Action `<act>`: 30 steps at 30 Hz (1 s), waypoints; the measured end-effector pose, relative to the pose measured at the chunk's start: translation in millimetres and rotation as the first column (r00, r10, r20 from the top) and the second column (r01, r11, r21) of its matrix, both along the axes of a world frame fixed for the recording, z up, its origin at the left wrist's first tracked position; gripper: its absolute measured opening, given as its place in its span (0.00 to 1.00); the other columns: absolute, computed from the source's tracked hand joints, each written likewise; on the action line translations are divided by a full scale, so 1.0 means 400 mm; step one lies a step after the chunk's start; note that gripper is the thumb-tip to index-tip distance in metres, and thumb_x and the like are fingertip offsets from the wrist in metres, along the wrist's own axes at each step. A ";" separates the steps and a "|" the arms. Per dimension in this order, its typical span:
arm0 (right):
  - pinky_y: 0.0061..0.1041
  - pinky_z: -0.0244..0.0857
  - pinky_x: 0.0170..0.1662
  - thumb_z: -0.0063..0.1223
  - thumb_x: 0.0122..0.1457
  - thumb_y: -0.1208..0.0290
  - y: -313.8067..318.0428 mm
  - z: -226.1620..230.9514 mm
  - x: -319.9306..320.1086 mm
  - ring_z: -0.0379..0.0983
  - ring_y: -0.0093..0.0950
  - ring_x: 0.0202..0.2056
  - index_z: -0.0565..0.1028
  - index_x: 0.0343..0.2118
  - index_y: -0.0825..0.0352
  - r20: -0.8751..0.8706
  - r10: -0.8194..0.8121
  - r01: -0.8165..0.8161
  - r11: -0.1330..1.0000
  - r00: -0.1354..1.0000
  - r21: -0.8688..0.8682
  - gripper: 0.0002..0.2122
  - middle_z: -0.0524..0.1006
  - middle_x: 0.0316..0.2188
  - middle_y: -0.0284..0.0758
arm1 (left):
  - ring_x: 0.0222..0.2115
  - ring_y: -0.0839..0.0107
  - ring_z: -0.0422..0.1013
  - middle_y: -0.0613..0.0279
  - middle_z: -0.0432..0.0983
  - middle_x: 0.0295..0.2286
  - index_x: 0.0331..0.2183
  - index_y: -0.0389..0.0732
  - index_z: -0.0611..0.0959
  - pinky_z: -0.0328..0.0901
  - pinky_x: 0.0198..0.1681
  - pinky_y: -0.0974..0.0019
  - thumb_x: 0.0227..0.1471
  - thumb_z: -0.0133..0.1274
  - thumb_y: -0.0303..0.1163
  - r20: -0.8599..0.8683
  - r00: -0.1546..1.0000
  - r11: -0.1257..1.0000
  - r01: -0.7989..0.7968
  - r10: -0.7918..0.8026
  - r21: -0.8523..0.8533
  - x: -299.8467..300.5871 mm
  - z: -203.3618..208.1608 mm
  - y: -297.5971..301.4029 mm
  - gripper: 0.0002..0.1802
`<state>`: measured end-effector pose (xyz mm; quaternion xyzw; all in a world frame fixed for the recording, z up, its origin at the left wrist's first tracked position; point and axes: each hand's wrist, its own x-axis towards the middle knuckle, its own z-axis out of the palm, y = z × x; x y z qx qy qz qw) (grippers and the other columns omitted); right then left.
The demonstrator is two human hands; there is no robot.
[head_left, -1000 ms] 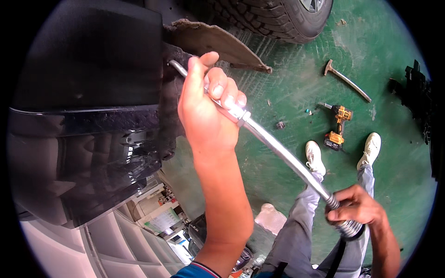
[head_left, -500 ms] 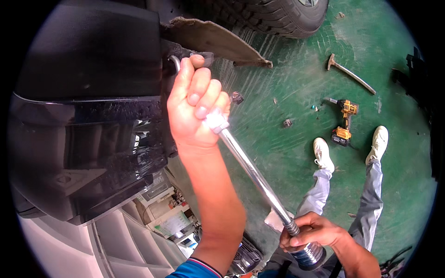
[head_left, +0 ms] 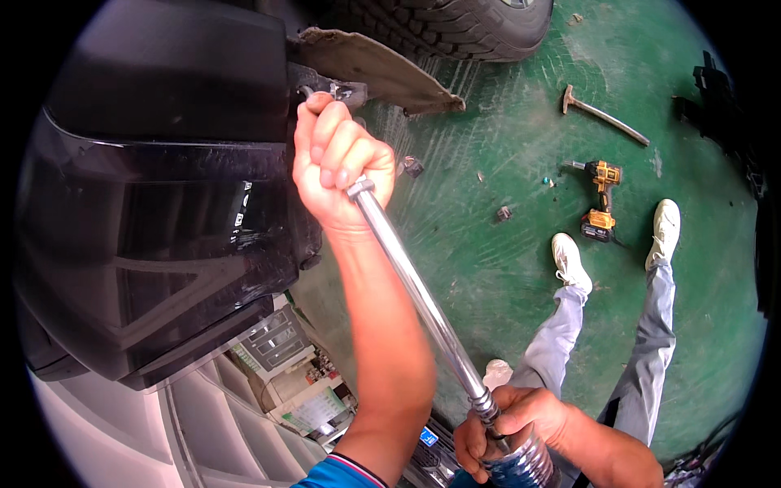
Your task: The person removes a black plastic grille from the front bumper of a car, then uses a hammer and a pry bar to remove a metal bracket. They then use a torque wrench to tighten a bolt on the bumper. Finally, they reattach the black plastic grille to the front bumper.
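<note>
A long chromed slide hammer (head_left: 423, 297) runs diagonally from the vehicle's edge down toward my body. My left hand (head_left: 338, 154) is closed around its far end, just beyond the collar on the rod. From that fist a hooked tip reaches the torn dark edge piece (head_left: 350, 91) beside the black bumper (head_left: 175, 195); whether it is caught there I cannot tell. Near the bottom of the view, my right hand (head_left: 525, 419) is wrapped round the ribbed, shiny near end of the tool, covering part of it.
Above hangs a loose wheel-arch liner (head_left: 390, 69), close to a tyre (head_left: 480, 28). On the green floor lie a hammer (head_left: 606, 116), a yellow-black cordless driver (head_left: 602, 199) and small broken bits. Someone's white shoes (head_left: 572, 262) are at the right. Shelving (head_left: 228, 415) stands lower left.
My right hand and the tool's near end have moved down and slightly left. My left hand has shifted slightly up, and its hooked tip sits closer to the edge piece.
</note>
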<state>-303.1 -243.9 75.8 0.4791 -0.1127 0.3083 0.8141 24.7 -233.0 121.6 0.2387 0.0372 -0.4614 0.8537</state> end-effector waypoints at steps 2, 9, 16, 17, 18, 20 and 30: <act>0.33 0.67 0.41 0.53 0.58 0.66 -0.049 0.005 -0.010 0.73 0.36 0.32 0.75 0.37 0.78 -0.042 0.092 -0.100 0.955 0.995 -0.278 0.15 0.75 0.30 0.49 | 0.11 0.80 0.56 0.71 0.58 0.16 0.37 0.32 0.74 0.56 0.14 0.73 0.66 0.37 0.35 0.037 0.999 0.982 -0.006 0.000 0.188 0.000 0.028 -0.006 0.16; 0.20 0.56 0.27 0.66 0.52 0.60 -0.162 0.057 -0.039 0.63 0.17 0.23 0.76 0.31 0.71 -0.010 -0.049 -0.007 0.054 0.999 -0.999 0.17 0.68 0.20 0.27 | 0.11 0.82 0.54 0.73 0.58 0.15 0.33 0.40 0.74 0.56 0.13 0.74 0.65 0.39 0.35 0.258 0.966 0.783 -0.141 -0.025 0.606 -0.017 0.042 -0.016 0.13; 0.24 0.53 0.24 0.70 0.43 0.59 -0.207 0.058 -0.026 0.59 0.19 0.20 0.75 0.24 0.70 -0.028 0.088 0.000 -0.303 0.996 -0.953 0.18 0.63 0.15 0.27 | 0.11 0.82 0.55 0.72 0.58 0.15 0.35 0.36 0.73 0.56 0.14 0.74 0.65 0.39 0.34 0.295 0.956 0.804 -0.163 -0.016 0.572 -0.021 0.030 -0.023 0.13; 0.24 0.54 0.24 0.69 0.43 0.59 -0.210 0.054 -0.025 0.60 0.19 0.20 0.75 0.24 0.70 -0.028 0.081 -0.004 -0.285 0.996 -0.958 0.18 0.65 0.15 0.28 | 0.11 0.81 0.55 0.72 0.58 0.15 0.34 0.36 0.73 0.57 0.14 0.74 0.65 0.39 0.34 0.292 0.956 0.811 -0.159 -0.015 0.563 -0.021 0.028 -0.025 0.13; 0.24 0.55 0.24 0.69 0.43 0.59 -0.210 0.043 -0.022 0.61 0.19 0.21 0.76 0.24 0.70 -0.024 0.078 -0.002 -0.265 0.997 -0.964 0.18 0.66 0.15 0.29 | 0.11 0.81 0.56 0.72 0.58 0.15 0.34 0.36 0.73 0.57 0.14 0.74 0.65 0.39 0.34 0.294 0.956 0.815 -0.162 -0.010 0.556 -0.022 0.027 -0.021 0.13; 0.24 0.58 0.25 0.68 0.43 0.59 -0.235 0.030 0.018 0.65 0.20 0.21 0.77 0.24 0.70 0.010 0.097 0.038 -0.293 0.995 -0.955 0.17 0.71 0.16 0.31 | 0.11 0.81 0.56 0.72 0.58 0.15 0.33 0.36 0.73 0.57 0.15 0.74 0.65 0.39 0.34 0.308 0.951 0.827 -0.187 0.018 0.531 -0.024 0.021 -0.020 0.13; 0.23 0.60 0.25 0.67 0.40 0.62 -0.465 -0.036 0.144 0.68 0.22 0.22 0.77 0.25 0.74 0.035 0.238 0.167 -0.562 0.971 -0.810 0.17 0.74 0.18 0.33 | 0.12 0.82 0.55 0.75 0.58 0.14 0.31 0.40 0.72 0.56 0.15 0.75 0.64 0.40 0.35 0.463 0.852 0.815 -0.440 0.245 0.378 -0.052 -0.056 -0.094 0.12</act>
